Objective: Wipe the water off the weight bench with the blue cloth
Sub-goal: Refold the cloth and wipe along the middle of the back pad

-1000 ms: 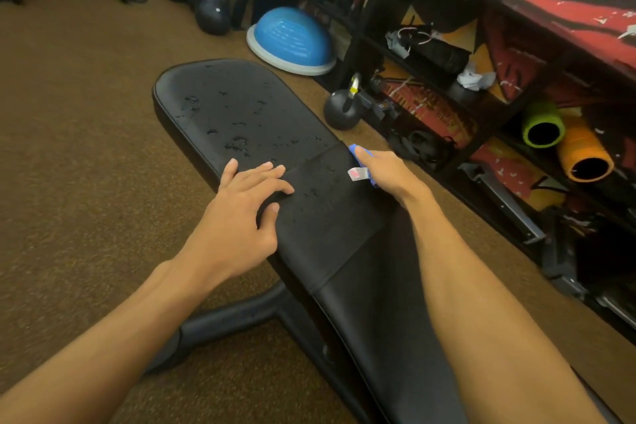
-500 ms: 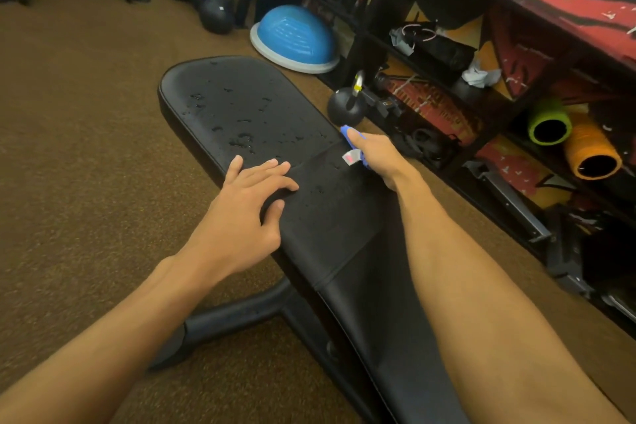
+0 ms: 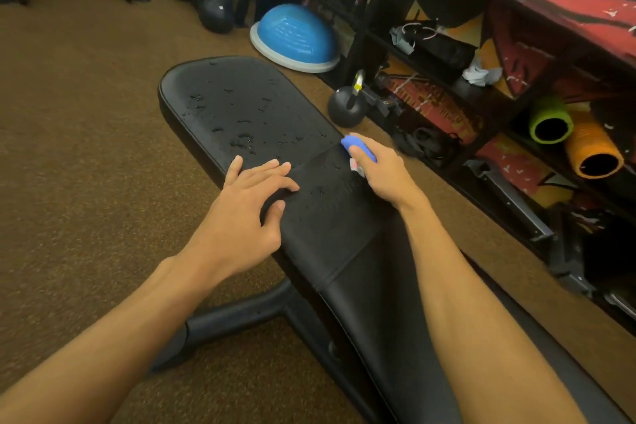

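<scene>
Cloth (image 3: 359, 148) is bunched in the right hand's (image 3: 382, 175) closed fingers at the bench's (image 3: 241, 107) right edge, near its droplets; left hand (image 3: 247, 213), fingers spread, braces the left edge.

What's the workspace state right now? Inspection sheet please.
Surface: black bench, water drops over the far pad, a few just past the seam.
Job's things: blue cloth, bunched in the right hand at the bench's right edge.
Clutter: nothing seen on the bench besides hands and cloth.
Hands: left hand flat on the bench's left edge, empty; right hand closed on the cloth.
Cables: nothing seen.
Surroundings: brown carpet; kettlebell beside the bench; more kettlebells and a blue dome further off; shelf at right holding green and orange rollers.
</scene>
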A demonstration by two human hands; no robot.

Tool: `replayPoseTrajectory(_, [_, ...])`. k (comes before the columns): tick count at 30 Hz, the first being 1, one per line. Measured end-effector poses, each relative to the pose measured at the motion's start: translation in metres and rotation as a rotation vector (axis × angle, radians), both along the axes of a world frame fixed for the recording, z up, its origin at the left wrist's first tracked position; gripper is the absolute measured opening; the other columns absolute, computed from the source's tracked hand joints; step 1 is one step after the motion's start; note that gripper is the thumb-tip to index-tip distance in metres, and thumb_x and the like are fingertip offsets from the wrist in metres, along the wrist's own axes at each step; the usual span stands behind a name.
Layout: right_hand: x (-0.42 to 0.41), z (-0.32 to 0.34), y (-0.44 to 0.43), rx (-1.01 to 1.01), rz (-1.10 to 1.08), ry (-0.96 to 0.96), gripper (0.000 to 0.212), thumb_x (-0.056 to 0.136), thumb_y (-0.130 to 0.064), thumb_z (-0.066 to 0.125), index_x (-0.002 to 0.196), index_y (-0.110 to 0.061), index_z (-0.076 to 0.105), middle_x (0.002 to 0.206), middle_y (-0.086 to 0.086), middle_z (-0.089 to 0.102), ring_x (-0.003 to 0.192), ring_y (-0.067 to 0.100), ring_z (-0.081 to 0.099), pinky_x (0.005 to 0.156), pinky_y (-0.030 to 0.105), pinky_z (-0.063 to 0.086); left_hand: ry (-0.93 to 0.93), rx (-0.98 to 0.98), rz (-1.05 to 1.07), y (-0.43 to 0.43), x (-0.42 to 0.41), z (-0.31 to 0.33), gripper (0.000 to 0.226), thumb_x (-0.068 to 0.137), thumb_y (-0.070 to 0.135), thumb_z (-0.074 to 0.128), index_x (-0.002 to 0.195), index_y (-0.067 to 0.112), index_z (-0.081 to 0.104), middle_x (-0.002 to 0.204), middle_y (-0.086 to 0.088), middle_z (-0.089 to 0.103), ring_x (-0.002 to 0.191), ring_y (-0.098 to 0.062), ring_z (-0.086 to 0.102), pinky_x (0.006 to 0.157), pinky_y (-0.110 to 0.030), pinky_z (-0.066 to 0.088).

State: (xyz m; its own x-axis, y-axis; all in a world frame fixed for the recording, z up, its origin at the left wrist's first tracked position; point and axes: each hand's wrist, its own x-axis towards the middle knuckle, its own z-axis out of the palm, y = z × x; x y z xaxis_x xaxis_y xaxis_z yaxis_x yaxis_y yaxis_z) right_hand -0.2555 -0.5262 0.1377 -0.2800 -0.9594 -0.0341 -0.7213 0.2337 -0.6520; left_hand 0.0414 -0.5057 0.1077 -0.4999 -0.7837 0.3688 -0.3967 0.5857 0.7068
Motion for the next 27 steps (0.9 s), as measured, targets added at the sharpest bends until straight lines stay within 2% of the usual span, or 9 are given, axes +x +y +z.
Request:
replayPoseTrajectory(2, [0.005, -0.001, 0.027, -0.090, 0.029, 0.087, 0.045, 0.110, -0.038, 0.055, 0.154, -0.029, 0.055, 0.155, -0.013, 0.054, 0.136, 0.000, 0.043, 0.114, 0.021, 0.030, -0.001, 0.008, -0.001, 0.000, 0.000, 0.000, 0.039, 0.097, 0.009, 0.066, 0.128, 0.032, 0.067, 0.157, 0.010, 0.053, 0.154, -0.004, 0.033, 0.133, -0.050, 0.001])
replayPoseTrajectory(4, [0.009, -0.006, 0.047, -0.170, 0.025, 0.162, 0.045, 0.108, -0.034, 0.059, 0.153, -0.027, 0.056, 0.156, -0.011, 0.054, 0.139, 0.001, 0.043, 0.116, 0.024, 0.028, -0.002, 0.005, -0.002, 0.001, 0.000, -0.001, 0.039, 0.097, 0.009, 0.066, 0.129, 0.032, 0.067, 0.158, 0.010, 0.052, 0.154, -0.003, 0.032, 0.133, -0.048, 0.000])
replayPoseTrajectory(9, [0.017, -0.001, 0.042, -0.123, -0.116, 0.129, 0.039, 0.110, -0.035, 0.054, 0.147, -0.023, 0.062, 0.143, -0.007, 0.063, 0.135, 0.016, 0.054, 0.107, 0.024, 0.035, 0.004, 0.007, -0.021, 0.000, 0.003, -0.002, 0.039, 0.099, 0.010, 0.065, 0.133, 0.030, 0.067, 0.159, 0.011, 0.051, 0.155, -0.001, 0.030, 0.134, -0.044, -0.002])
replayPoseTrajectory(11, [0.025, -0.001, 0.025, -0.105, -0.097, 0.141, 0.045, 0.112, -0.041, 0.049, 0.154, -0.025, 0.054, 0.157, -0.009, 0.053, 0.144, 0.014, 0.047, 0.110, 0.018, 0.036, 0.003, 0.010, -0.014, 0.001, 0.003, -0.001, 0.039, 0.099, 0.010, 0.065, 0.132, 0.030, 0.067, 0.159, 0.011, 0.051, 0.155, -0.002, 0.030, 0.134, -0.044, -0.002])
replayPoseTrajectory(14, [0.033, -0.006, 0.025, -0.115, 0.012, 0.233, 0.052, 0.112, -0.044, 0.048, 0.161, -0.028, 0.045, 0.168, -0.011, 0.039, 0.155, 0.011, 0.033, 0.125, 0.025, 0.029, 0.004, 0.003, -0.004, 0.001, 0.001, -0.002, 0.039, 0.098, 0.008, 0.066, 0.131, 0.030, 0.068, 0.158, 0.010, 0.052, 0.155, -0.003, 0.032, 0.134, -0.043, -0.002])
replayPoseTrajectory(17, [0.028, -0.006, 0.056, -0.178, 0.132, 0.251, 0.052, 0.108, -0.038, 0.059, 0.158, -0.028, 0.049, 0.165, -0.015, 0.042, 0.155, 0.001, 0.030, 0.120, 0.007, 0.016, 0.007, 0.007, -0.011, 0.001, 0.002, -0.002, 0.039, 0.099, 0.008, 0.066, 0.132, 0.030, 0.068, 0.158, 0.011, 0.052, 0.155, -0.002, 0.031, 0.134, -0.041, -0.002])
replayPoseTrajectory(20, [0.021, -0.001, 0.056, -0.134, 0.083, 0.252, 0.051, 0.109, -0.045, 0.055, 0.158, -0.033, 0.049, 0.169, -0.011, 0.037, 0.155, 0.009, 0.031, 0.121, 0.025, 0.029, 0.007, 0.008, -0.010, 0.001, 0.003, -0.001, 0.038, 0.099, 0.009, 0.066, 0.132, 0.029, 0.068, 0.158, 0.011, 0.051, 0.155, -0.002, 0.031, 0.134, -0.041, -0.003])
replayPoseTrajectory(23, [0.034, -0.003, 0.024, -0.043, -0.075, 0.257, 0.056, 0.112, -0.050, 0.042, 0.164, -0.027, 0.039, 0.174, 0.001, 0.028, 0.160, 0.023, 0.025, 0.125, 0.040, 0.025, 0.009, 0.008, -0.001, 0.001, 0.001, -0.001, 0.039, 0.098, 0.008, 0.067, 0.131, 0.030, 0.068, 0.158, 0.011, 0.052, 0.155, -0.003, 0.032, 0.134, -0.042, -0.002])
replayPoseTrajectory(27, [0.047, -0.006, 0.025, -0.091, 0.005, 0.329, 0.057, 0.114, -0.045, 0.042, 0.165, -0.023, 0.034, 0.173, -0.002, 0.029, 0.161, 0.017, 0.022, 0.128, 0.036, 0.016, 0.001, 0.001, 0.002, 0.000, 0.001, -0.002, 0.039, 0.098, 0.008, 0.066, 0.130, 0.030, 0.069, 0.157, 0.011, 0.053, 0.154, -0.003, 0.032, 0.134, -0.044, -0.001])
